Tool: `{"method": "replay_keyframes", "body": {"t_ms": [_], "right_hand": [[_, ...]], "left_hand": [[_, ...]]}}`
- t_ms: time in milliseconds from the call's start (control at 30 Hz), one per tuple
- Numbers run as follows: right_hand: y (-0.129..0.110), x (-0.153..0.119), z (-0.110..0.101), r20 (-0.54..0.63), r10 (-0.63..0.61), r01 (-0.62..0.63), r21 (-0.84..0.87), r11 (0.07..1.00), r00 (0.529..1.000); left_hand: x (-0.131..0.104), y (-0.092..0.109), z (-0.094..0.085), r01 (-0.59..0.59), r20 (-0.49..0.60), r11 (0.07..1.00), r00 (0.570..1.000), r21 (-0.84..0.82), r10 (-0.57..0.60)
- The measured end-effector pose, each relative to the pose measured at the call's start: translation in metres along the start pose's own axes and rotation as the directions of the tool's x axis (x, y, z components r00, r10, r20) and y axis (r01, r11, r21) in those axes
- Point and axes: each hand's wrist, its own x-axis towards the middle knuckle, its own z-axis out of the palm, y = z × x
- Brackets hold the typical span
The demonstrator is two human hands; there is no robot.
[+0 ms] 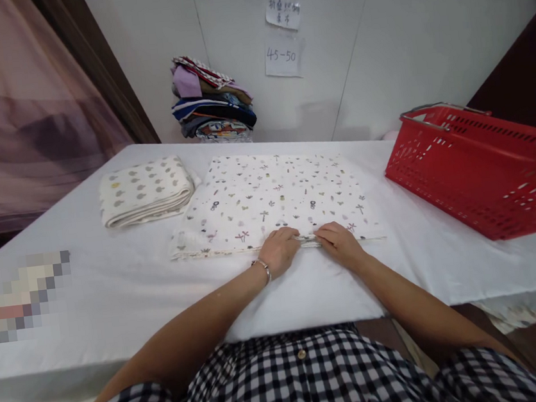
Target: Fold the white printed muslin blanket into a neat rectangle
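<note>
A white cloth (272, 194) printed with small palms and figures lies folded in layers, spread flat in front of me. My left hand (280, 251), with a bracelet at the wrist, has its fingers closed on the near edge of this cloth. Just to the right, my right hand (340, 243) pinches the same edge between thumb and fingers. A short stretch of the layered edge shows between the two hands. To the left sits a thicker folded cloth (145, 189) with a grey leaf-like print, apart from both hands.
A red plastic basket (482, 170) with metal handles stands on the right of the white-covered table (163, 303). Behind the table, a stack of folded fabrics (213, 101) rests against the wall. Paper notes (283, 56) hang above. A blurred-out item (17, 297) lies at the left.
</note>
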Motion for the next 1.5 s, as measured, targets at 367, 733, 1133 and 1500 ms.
{"method": "replay_keyframes", "body": {"t_ms": [367, 733, 1133, 1500], "right_hand": [[-0.004, -0.002, -0.006, 0.135, -0.083, 0.089, -0.045, 0.995, 0.987], [-0.01, -0.002, 0.001, 0.131, -0.069, 0.082, -0.102, 0.991, 0.989], [-0.009, -0.001, 0.006, 0.117, -0.055, 0.066, -0.095, 0.993, 0.992], [-0.011, 0.001, 0.005, 0.105, -0.006, 0.011, -0.054, 0.998, 0.994]], "left_hand": [[-0.003, 0.002, 0.001, -0.047, -0.016, 0.997, 0.999, 0.06, 0.048], [-0.003, 0.003, 0.003, -0.062, 0.006, 0.99, 0.998, 0.124, 0.062], [-0.005, 0.003, 0.002, -0.045, 0.029, 0.99, 0.999, 0.133, 0.042], [-0.003, 0.001, 0.008, -0.056, -0.014, 0.996, 0.998, 0.076, 0.057]]}}
